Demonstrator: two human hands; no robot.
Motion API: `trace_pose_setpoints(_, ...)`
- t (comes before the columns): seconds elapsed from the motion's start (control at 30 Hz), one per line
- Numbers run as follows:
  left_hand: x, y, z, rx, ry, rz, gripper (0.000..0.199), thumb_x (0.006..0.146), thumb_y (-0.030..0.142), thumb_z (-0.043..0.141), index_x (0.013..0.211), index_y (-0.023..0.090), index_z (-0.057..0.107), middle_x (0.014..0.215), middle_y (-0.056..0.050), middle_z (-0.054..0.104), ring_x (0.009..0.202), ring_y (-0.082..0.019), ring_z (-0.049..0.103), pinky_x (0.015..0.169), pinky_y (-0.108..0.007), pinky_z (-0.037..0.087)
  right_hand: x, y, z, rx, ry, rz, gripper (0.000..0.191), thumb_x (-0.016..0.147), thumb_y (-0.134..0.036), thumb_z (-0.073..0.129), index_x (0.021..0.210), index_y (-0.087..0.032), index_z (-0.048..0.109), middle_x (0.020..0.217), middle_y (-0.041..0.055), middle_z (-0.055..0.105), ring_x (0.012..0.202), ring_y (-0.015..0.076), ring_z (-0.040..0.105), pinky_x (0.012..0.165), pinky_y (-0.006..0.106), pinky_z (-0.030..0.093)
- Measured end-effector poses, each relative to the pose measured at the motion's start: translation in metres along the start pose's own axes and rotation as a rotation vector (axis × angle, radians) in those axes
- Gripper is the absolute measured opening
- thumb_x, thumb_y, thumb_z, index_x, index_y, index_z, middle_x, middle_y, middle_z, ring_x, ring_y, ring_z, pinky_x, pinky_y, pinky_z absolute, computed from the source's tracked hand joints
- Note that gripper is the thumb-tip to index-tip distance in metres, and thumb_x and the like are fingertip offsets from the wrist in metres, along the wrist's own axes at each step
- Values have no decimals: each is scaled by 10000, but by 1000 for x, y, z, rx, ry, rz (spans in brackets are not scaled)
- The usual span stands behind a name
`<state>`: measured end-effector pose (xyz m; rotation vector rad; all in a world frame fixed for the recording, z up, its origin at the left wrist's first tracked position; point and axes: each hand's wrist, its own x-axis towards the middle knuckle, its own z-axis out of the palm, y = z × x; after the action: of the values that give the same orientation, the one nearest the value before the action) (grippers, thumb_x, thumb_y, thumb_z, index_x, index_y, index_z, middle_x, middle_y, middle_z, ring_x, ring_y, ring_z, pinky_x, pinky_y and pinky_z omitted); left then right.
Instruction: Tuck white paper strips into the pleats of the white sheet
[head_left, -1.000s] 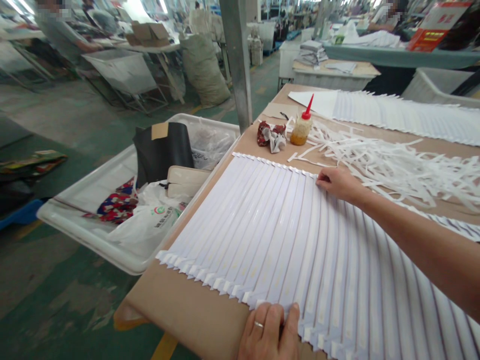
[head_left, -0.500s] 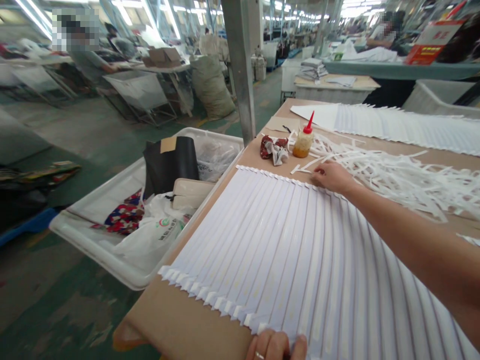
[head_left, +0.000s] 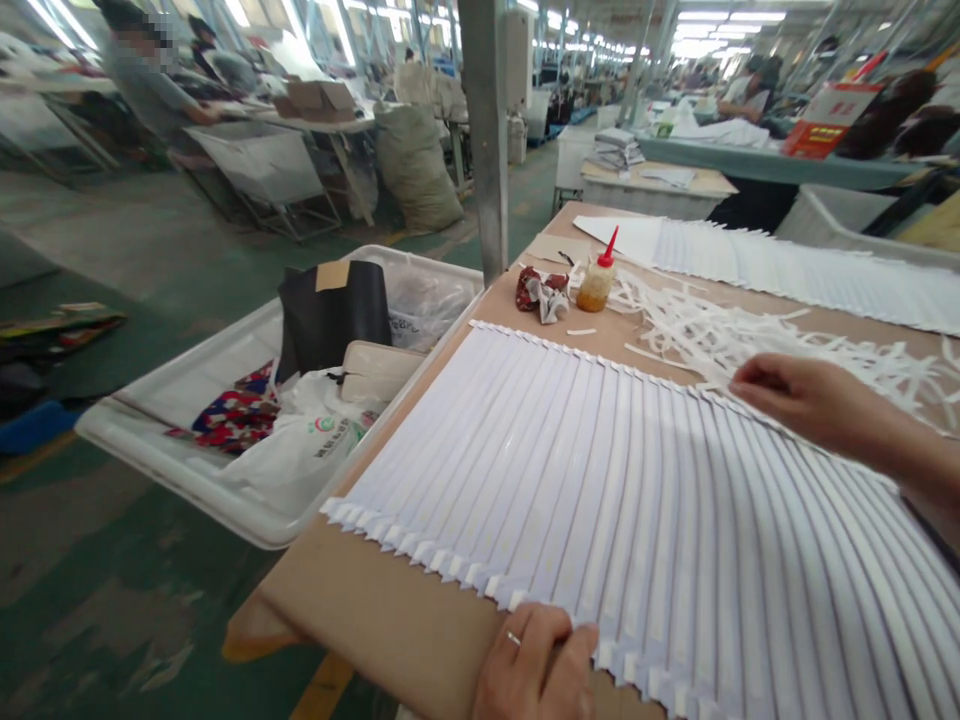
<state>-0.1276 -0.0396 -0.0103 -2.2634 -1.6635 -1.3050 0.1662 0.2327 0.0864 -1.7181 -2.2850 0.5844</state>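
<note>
A fan of many overlapping white paper strips (head_left: 600, 500) covers the brown paper-topped table (head_left: 375, 570), their ends forming stepped edges. My left hand (head_left: 534, 665), with a ring on one finger, lies at the near edge of the fan, fingers touching the strips. My right hand (head_left: 802, 395) hovers at the far right edge of the fan, beside a tangle of white paper offcuts (head_left: 750, 340). Its fingers are slightly curled, with nothing visible in them. Beyond the fan stand a glue bottle with a red nozzle (head_left: 597, 285) and a crumpled cloth (head_left: 542, 295).
A second fan of white strips (head_left: 787, 265) lies at the table's far end. Left of the table, a white plastic tub (head_left: 225, 400) holds bags, patterned cloth and a cream box. A steel post (head_left: 486, 130) rises at the table's corner. Co-workers stand at distant tables.
My right hand has moved right along the far edge of the fan, over to the offcuts. My left hand is more fully in view at the bottom. The strips look unmoved.
</note>
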Motion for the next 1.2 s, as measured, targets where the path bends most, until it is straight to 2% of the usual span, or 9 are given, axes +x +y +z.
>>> trace_pose_setpoints(0.17, 14, 34, -7, -194, -139, -87, 360, 943, 123, 484, 1294, 122, 566, 1199, -164, 615, 1121, -208, 620, 934, -318, 553, -122, -70, 26, 74, -587, -120, 301, 933, -498, 517, 783, -245, 578, 679, 20, 615, 610, 168, 510, 579, 305, 350)
trace_pose_setpoints(0.23, 23, 49, -9, -272, -177, -97, 383, 974, 170, 458, 1343, 95, 531, 1257, -184, 607, 1232, -250, 565, 1022, -394, 511, -152, -96, 39, 137, -677, -170, 283, 959, -434, 498, 765, -230, 530, 690, 7, 604, 606, 146, 492, 579, 287, 338)
trace_pose_setpoints(0.3, 28, 58, -11, -407, -267, -169, 290, 1003, 206, 429, 1203, 124, 621, 1109, -141, 671, 1130, -247, 604, 966, -395, 521, -168, -109, 44, 183, -687, -196, 276, 970, -407, 494, 766, -223, 515, 701, 3, 601, 613, 135, 488, 579, 275, 331)
trace_pose_setpoints(0.4, 22, 60, -21, -611, -442, -383, 318, 1034, 292, 413, 898, 181, 678, 834, -59, 680, 855, -192, 631, 766, -305, 511, -172, -102, 39, 178, -641, -188, 298, 969, -441, 512, 766, -223, 534, 688, 5, 595, 611, 136, 486, 569, 273, 316)
trace_pose_setpoints(0.57, -3, 49, -39, -738, -556, -702, 355, 1038, 379, 429, 929, 182, 703, 697, -14, 618, 663, -136, 589, 635, -245, 438, -169, -70, 25, 180, -499, -101, 329, 946, -514, 530, 802, -227, 601, 663, 22, 594, 604, 155, 500, 572, 279, 364)
trace_pose_setpoints(0.73, 3, 58, -37, -715, -373, -685, 257, 1006, 343, 492, 1117, 197, 671, 1034, -70, 666, 764, -135, 604, 704, -256, 475, -176, -82, 32, 267, -592, -82, 300, 927, -485, 573, 801, -216, 615, 653, 10, 586, 601, 141, 490, 550, 260, 341)
trace_pose_setpoints(0.8, 12, 63, -33, -755, -385, -676, 295, 995, 349, 508, 1216, 197, 632, 1116, -84, 658, 778, -132, 611, 712, -257, 483, -176, -93, 40, 289, -627, -87, 276, 931, -457, 569, 812, -211, 611, 654, 0, 582, 605, 133, 483, 558, 255, 327)
trace_pose_setpoints(0.97, 18, 59, -29, -896, -689, -898, 349, 988, 424, 487, 770, 170, 583, 578, 36, 507, 539, -99, 485, 544, -212, 382, -167, -90, 50, 336, -709, -104, 261, 950, -424, 524, 880, -200, 637, 719, 5, 606, 668, 145, 515, 607, 256, 354)
trace_pose_setpoints(1.2, 8, 44, -32, -908, -694, -1109, 366, 932, 502, 500, 793, 166, 539, 542, 58, 486, 454, -81, 417, 487, -200, 336, -162, -31, 41, 406, -511, 48, 402, 929, -569, 519, 818, -195, 615, 717, 6, 580, 679, 156, 519, 630, 278, 396)
